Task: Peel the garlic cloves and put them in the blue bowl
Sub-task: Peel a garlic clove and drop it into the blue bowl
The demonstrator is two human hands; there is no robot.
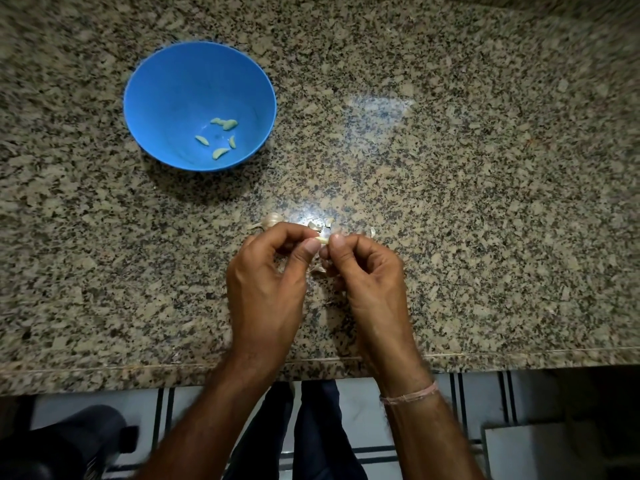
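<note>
A small pale garlic clove (322,240) is pinched between the thumbs and fingertips of my left hand (266,282) and my right hand (367,275), just above the granite counter. The blue bowl (162,98) stands at the back left and holds several peeled cloves (221,136) on its bottom. Just beyond my left hand, a piece of garlic bulb (272,220) lies on the counter. Loose papery skins (323,224) are scattered behind my fingers, and a few more (317,270) lie under my hands.
The speckled granite counter (467,202) stretches to the right and back. Its front edge (104,379) runs across the lower part of the view, with tiled floor and my legs below it.
</note>
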